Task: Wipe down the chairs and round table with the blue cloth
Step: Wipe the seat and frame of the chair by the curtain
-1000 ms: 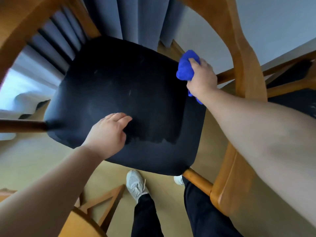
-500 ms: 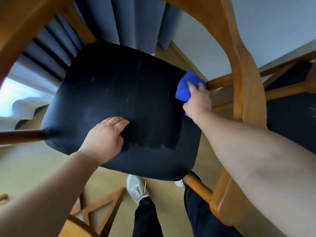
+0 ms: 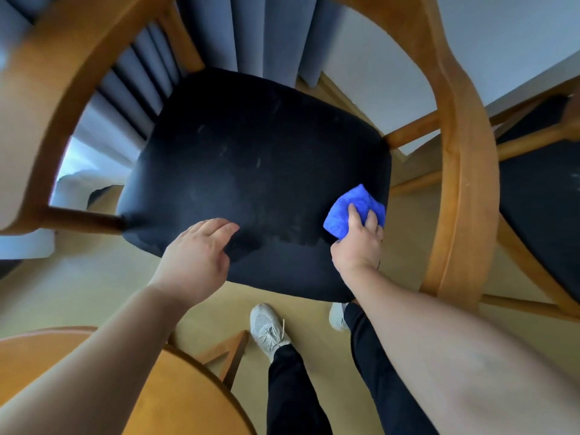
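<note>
Head view:

1. The right grip (image 3: pixel 356 249) pinches the blue cloth (image 3: pixel 351 208). Its fingers curl over the bunched cloth's near half and press it onto the seat.
2. The blue cloth lies under and just beyond the right grip's fingertips. It sits on the black seat (image 3: pixel 260 171) of the chair (image 3: pixel 461 183), close to the seat's right edge, and its far end shows past the knuckles.
3. The left grip (image 3: pixel 196 259) is spread and relaxed. It lies palm down on the near left part of the seat with its fingers pointing towards the right grip, and it holds nothing.
4. The two grips are apart. A darker band of seat runs between them along the near edge, and the paler, streaked part of the seat lies beyond both.
5. The chair's curved wooden armrest rises just right of the right grip, and a second chair (image 3: pixel 539 196) with a dark seat stands further right.
6. Below the left grip's forearm is the rim of the round desk (image 3: pixel 188 387).
7. White shoes (image 3: pixel 268 328) stand on the floor (image 3: pixel 94 293) below the right grip.
8. A grey curtain (image 3: pixel 251 32) hangs well beyond both grips.
</note>
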Tool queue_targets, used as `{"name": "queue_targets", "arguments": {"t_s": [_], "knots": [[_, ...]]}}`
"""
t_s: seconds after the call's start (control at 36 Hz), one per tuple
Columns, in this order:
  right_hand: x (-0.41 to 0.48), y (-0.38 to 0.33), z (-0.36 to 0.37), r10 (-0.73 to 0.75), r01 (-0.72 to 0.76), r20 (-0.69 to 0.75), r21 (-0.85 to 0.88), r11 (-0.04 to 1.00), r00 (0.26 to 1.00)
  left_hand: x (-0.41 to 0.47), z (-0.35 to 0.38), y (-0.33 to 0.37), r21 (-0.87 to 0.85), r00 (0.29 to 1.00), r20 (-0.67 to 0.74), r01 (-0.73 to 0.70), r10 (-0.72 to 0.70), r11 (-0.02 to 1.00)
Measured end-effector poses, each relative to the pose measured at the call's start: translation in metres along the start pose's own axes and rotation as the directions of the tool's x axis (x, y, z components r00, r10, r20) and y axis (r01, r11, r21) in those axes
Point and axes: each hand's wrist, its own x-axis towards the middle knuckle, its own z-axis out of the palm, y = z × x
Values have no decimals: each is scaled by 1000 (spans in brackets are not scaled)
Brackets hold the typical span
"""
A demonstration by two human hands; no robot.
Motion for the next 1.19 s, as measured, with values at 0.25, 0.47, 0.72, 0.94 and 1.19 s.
{"name": "queue_targets", "arguments": {"t_s": [0.25, 0.47, 0.72, 0.94, 1.19], "knots": [[-21, 4, 14, -74, 71, -73, -41, 997, 995, -43, 9, 16, -11, 993, 47, 106, -105, 994], [-39, 14, 25, -206, 201, -103, -61, 978, 973, -82, 10, 30, 4, 976, 67, 207, -207, 978], [-100, 59, 72, -444, 431, -79, -140, 892, 893, -114, 13, 21, -18, 976, 73, 207, -205, 978], [-125, 63, 59, -601, 601, 11, -69, 797, 799, -127, 8, 12, -36, 983, 52, 178, -176, 983], [-83, -62, 31, -921, 940, 218, -182, 288, 324, -144, 2, -4, -73, 975, -66, 209, -214, 975]]}}
